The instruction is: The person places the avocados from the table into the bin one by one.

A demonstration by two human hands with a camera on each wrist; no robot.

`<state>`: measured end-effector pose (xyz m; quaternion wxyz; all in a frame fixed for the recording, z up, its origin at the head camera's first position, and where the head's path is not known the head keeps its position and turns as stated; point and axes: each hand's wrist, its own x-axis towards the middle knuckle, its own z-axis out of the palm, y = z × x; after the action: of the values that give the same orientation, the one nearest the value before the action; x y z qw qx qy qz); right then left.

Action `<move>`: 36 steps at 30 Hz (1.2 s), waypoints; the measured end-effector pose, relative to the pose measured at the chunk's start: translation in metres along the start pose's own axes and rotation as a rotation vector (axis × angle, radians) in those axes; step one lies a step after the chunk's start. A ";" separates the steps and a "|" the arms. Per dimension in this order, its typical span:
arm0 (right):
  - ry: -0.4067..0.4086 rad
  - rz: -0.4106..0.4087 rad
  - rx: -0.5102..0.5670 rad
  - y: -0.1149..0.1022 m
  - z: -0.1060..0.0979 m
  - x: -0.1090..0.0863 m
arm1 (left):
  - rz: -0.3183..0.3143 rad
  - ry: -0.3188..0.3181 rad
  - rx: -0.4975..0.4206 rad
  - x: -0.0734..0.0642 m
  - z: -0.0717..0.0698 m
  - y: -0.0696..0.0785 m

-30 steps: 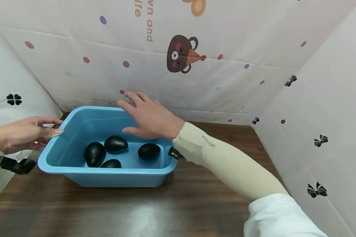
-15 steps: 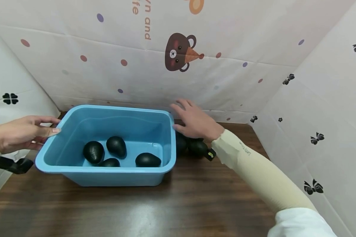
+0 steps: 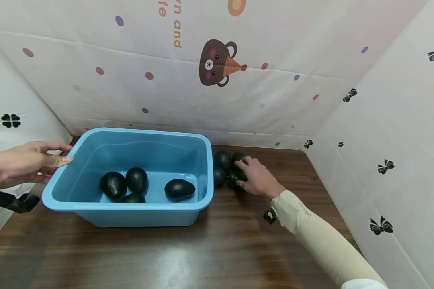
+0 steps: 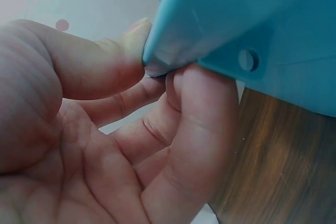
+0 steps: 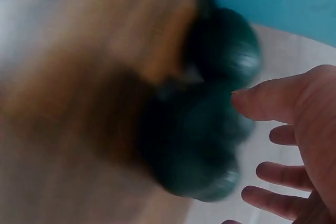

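My left hand (image 3: 29,163) grips the left rim of a blue plastic tub (image 3: 130,216). In the left wrist view, the thumb (image 4: 100,66) presses the rim from one side, with curled fingers (image 4: 202,129) beneath it. Several dark green avocados lie inside, including one on the left (image 3: 113,185) and one apart on the right (image 3: 179,189). Right of the tub, my right hand (image 3: 256,176) is over a cluster of more avocados (image 3: 222,159). Its fingers are spread beside a near avocado (image 3: 235,178); the right wrist view is blurred, and whether they touch is unclear.
The tub stands on a dark wood-grain tabletop (image 3: 188,257). Behind it rises a white sheet (image 3: 275,108) printed with a bear and dots. Another white sheet (image 3: 361,140) with bow prints bounds the right side, and a white panel (image 3: 21,96) the left.
From above the tub, my right hand has moved right and down to the avocados outside. The avocados in the tub have rolled and shifted slightly. My left hand keeps its hold on the rim.
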<state>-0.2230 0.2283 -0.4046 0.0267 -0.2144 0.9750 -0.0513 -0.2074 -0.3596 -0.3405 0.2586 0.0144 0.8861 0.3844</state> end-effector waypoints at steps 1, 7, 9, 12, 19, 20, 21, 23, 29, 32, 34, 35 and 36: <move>0.002 -0.002 -0.002 0.001 0.007 -0.001 | 0.001 0.001 -0.003 0.000 0.000 0.000; 0.050 -0.026 -0.030 0.002 0.033 -0.004 | 0.003 0.009 -0.013 0.001 0.000 0.000; 0.061 -0.031 -0.044 0.002 0.036 -0.004 | 0.004 0.010 -0.017 0.000 0.000 0.000; 0.076 -0.038 -0.065 0.002 0.039 -0.004 | 0.005 0.010 -0.021 0.000 0.000 0.000; 0.112 -0.064 -0.098 0.004 0.045 -0.003 | -0.001 0.002 -0.032 0.001 0.000 0.000; 0.112 -0.068 -0.097 0.004 0.045 -0.003 | -0.002 0.000 -0.034 0.001 0.000 -0.001; 0.111 -0.070 -0.097 0.004 0.045 -0.003 | -0.002 0.000 -0.036 0.001 0.000 -0.001; 0.104 -0.073 -0.096 0.004 0.045 -0.003 | -0.002 -0.002 -0.042 0.001 -0.001 -0.001; 0.097 -0.079 -0.093 0.003 0.039 -0.004 | -0.003 0.006 -0.042 0.002 -0.001 -0.001; 0.105 -0.088 -0.092 0.002 0.033 -0.005 | -0.005 0.009 -0.041 0.002 -0.001 0.000; 0.110 -0.098 -0.098 0.001 0.028 -0.006 | -0.006 0.008 -0.035 0.002 -0.001 0.000; 0.114 -0.103 -0.100 0.000 0.025 -0.007 | -0.007 0.007 -0.034 0.002 -0.001 0.000; 0.118 -0.109 -0.105 -0.001 0.022 -0.008 | -0.007 0.007 -0.031 0.002 0.000 -0.001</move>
<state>-0.2141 0.2292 -0.4259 -0.0448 -0.2650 0.9631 -0.0140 -0.2091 -0.3598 -0.3413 0.2571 0.0061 0.8809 0.3973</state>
